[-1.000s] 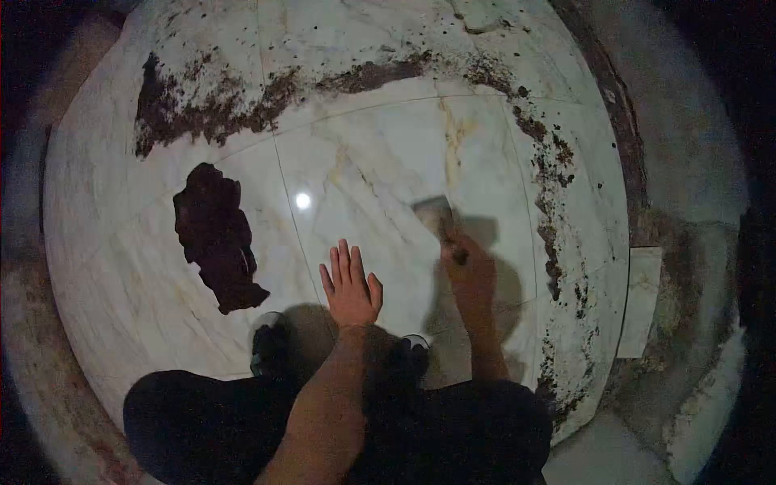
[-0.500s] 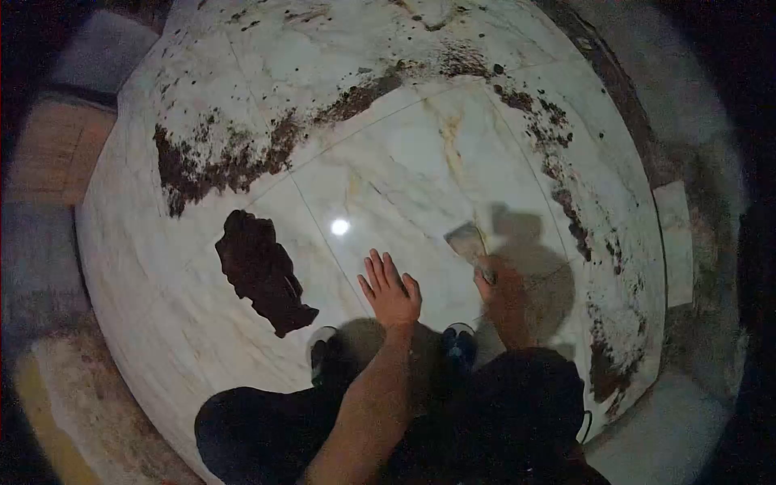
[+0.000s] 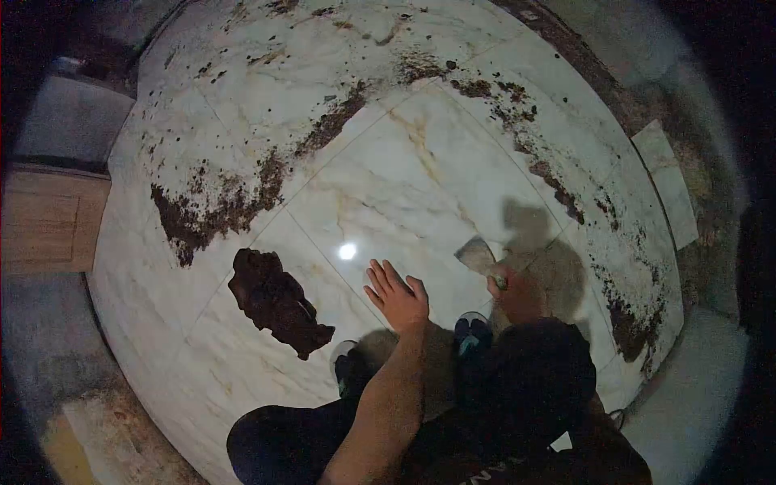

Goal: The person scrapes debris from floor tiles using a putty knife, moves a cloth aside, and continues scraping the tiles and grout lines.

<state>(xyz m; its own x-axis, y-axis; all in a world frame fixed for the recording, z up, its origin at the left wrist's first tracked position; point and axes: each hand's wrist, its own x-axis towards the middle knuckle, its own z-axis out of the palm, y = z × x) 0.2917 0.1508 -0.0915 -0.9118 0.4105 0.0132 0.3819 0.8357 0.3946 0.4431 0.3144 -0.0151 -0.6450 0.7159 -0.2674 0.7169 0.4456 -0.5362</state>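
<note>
My left hand (image 3: 398, 296) lies flat on the white marble floor (image 3: 388, 178), fingers spread, holding nothing. My right hand (image 3: 514, 296) grips the handle of a flat-bladed scraper (image 3: 477, 255), whose blade rests on the tile just ahead of the hand. A dark brown rag (image 3: 276, 301) lies on the floor to the left of my left hand. Brown dirt smears (image 3: 234, 206) run in an arc across the tiles beyond both hands. My shoes (image 3: 472, 331) and dark trousers are just below the hands.
A loose marble strip (image 3: 664, 182) lies at the right edge beside rough ground. A wooden panel (image 3: 48, 220) stands at the far left. More brown residue (image 3: 626, 323) marks the tiles to the right of my right hand.
The view has swung left and rotated. My right hand has drawn the scraper back toward my body. The left hand stays flat on the tile.
</note>
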